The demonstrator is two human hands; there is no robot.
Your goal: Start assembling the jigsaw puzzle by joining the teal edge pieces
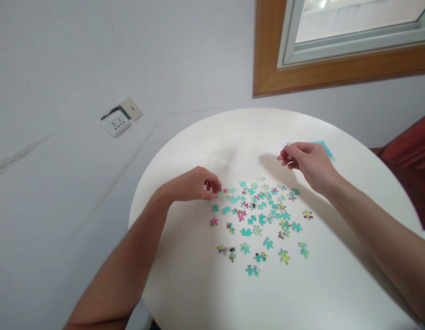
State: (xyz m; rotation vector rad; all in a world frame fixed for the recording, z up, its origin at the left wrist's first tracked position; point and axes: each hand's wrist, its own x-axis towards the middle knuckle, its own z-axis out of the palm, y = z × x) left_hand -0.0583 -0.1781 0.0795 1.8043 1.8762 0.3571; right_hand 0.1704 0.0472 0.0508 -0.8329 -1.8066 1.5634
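Many loose jigsaw puzzle pieces [262, 218], mostly teal with some pink, yellow and pale green, lie spread over a white round table [185, 256]. At the left edge of the spread, my left hand [200, 184] is closed, thumb and fingertips at a pale green puzzle piece [221, 195]. My right hand [308, 164] hovers above the table, beyond the pieces on the right. Its fingers are curled together, and whatever they may hold is hidden. Partly behind that hand lies a flat teal sheet [324, 146].
A pale wall [185, 55] with a socket [116, 123] stands close along the table's left and far sides. The wooden window frame [267, 78] is above the far edge. Red cloth [410, 142] hangs at the right.
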